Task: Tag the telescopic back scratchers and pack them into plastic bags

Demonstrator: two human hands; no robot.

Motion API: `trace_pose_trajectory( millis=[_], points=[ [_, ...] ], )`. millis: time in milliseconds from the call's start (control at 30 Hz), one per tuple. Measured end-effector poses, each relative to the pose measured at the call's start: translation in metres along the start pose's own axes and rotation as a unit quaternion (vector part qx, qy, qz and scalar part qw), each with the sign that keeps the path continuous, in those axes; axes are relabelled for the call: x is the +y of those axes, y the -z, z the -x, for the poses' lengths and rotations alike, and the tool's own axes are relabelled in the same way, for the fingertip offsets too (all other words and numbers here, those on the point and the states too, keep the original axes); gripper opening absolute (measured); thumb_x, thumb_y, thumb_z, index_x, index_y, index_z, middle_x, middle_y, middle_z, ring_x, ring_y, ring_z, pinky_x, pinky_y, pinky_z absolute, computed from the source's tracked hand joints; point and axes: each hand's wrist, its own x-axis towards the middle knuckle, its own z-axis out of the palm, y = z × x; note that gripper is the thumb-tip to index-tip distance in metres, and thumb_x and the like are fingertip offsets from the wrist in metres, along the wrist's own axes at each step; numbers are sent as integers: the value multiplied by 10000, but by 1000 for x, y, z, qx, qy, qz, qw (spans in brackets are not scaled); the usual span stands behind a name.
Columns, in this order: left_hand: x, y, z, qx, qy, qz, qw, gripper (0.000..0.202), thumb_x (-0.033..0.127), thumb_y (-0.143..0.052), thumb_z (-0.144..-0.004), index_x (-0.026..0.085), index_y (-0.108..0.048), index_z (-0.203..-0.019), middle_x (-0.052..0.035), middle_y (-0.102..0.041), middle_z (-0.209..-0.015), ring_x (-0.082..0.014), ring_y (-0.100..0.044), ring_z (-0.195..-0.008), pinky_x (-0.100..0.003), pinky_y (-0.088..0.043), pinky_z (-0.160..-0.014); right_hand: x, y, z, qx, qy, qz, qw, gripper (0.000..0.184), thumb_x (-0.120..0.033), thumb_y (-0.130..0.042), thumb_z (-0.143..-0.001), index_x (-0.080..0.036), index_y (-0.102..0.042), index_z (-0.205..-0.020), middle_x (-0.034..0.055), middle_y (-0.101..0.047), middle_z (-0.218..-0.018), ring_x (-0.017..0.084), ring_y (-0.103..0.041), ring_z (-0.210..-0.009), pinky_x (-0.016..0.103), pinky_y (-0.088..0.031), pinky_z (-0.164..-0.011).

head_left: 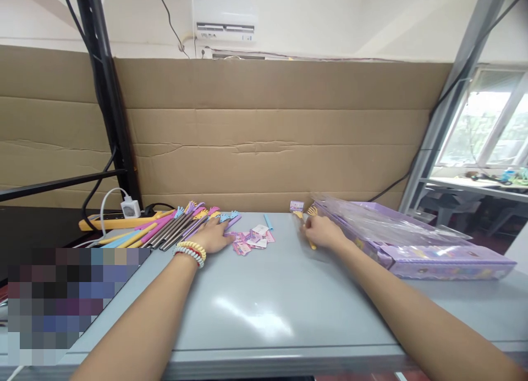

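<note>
My left hand [212, 236], with coloured coil bands at the wrist, rests fingers outstretched at the right edge of a pile of back scratchers [173, 227]. These have small hand-shaped heads in yellow, blue, pink and purple, and several show metal rods. Whether its fingertips touch one is hard to see. My right hand [325, 231] is closed around a yellow back scratcher [312, 211], whose head sticks up above the fingers. Just left of it lies a printed card [296, 206] with a yellow piece under it, apparently in clear plastic.
Small pink and purple printed cards [251, 239] lie scattered mid-table, near a light blue stick [268, 222]. A purple box [449, 260] with clear plastic on top stands at right. A yellow power strip [124, 222] with a white plug sits at left. Cardboard [280, 128] closes off the back.
</note>
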Motion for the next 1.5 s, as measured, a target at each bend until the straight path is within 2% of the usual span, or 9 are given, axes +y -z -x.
trace_pose_trajectory(
  millis=[100,333,633,833,967,1100,1200,1367,1500],
  points=[
    [0,0,2,-63,-7,8,998,746,675,-346,-726,255,-368,-1342,-95,-299,-1436,-284,-230,-1327,-426,-226,-1043,1,-3,-2,-38,-15,42,998,294,-397,-523,-708,-170,-605,-875,137,-641,-897,294,-603,-841,343,-421,-634],
    [-1,3,2,-79,-6,17,997,801,705,-304,-722,233,-323,-1369,-112,-236,-1458,-290,-197,-1337,-429,-217,-1048,1,-2,-1,-68,-28,33,997,416,-564,-485,-693,-166,-602,-736,145,-637,-860,296,-606,-826,363,-435,-632],
    [-3,2,2,-76,-7,17,997,799,730,-341,-689,268,-371,-1341,-81,-271,-1449,-290,-205,-1334,-437,-215,-1049,0,0,-1,-123,-19,-13,992,283,-430,-520,-674,-165,-570,-590,107,-632,-660,242,-614,-656,321,-425,-568],
    [0,5,5,-84,-2,9,996,816,730,-330,-690,274,-321,-1367,-87,-239,-1461,-308,-179,-1338,-452,-199,-1051,-6,1,5,-54,-38,11,998,484,-644,-462,-668,-176,-575,-718,149,-632,-898,299,-603,-840,368,-437,-632],
    [2,7,6,-85,3,13,996,816,728,-354,-679,276,-338,-1358,-86,-248,-1457,-314,-193,-1334,-457,-210,-1048,-2,-5,-2,-56,-31,-5,998,358,-490,-583,-620,-168,-573,-775,145,-636,-921,277,-605,-845,322,-437,-607],
    [3,8,7,-82,6,11,997,800,711,-394,-672,261,-385,-1334,-84,-273,-1447,-306,-210,-1330,-447,-208,-1056,1,-8,-5,-98,-16,-75,992,190,-304,-606,-581,-173,-570,-714,94,-649,-713,228,-610,-669,270,-400,-497],
    [4,9,7,-94,6,1,996,819,708,-382,-677,244,-356,-1352,-91,-247,-1456,-303,-187,-1337,-442,-192,-1063,0,-7,-3,-138,-19,-97,985,205,-352,-589,-607,-170,-568,-699,77,-624,-608,210,-583,-552,271,-366,-444],
    [4,11,7,-118,-1,-17,993,850,704,-335,-694,212,-287,-1385,-121,-199,-1469,-303,-153,-1345,-441,-187,-1063,-2,-9,-1,-29,-28,-35,999,470,-596,-570,-599,-157,-568,-767,138,-634,-862,260,-594,-792,290,-403,-553],
    [6,13,9,-117,-7,-25,993,832,698,-319,-705,208,-303,-1377,-119,-220,-1463,-301,-160,-1344,-433,-171,-1070,-4,-12,-1,-47,-25,-106,993,325,-405,-684,-523,-167,-562,-708,75,-618,-739,203,-573,-684,252,-381,-512]
  ],
)
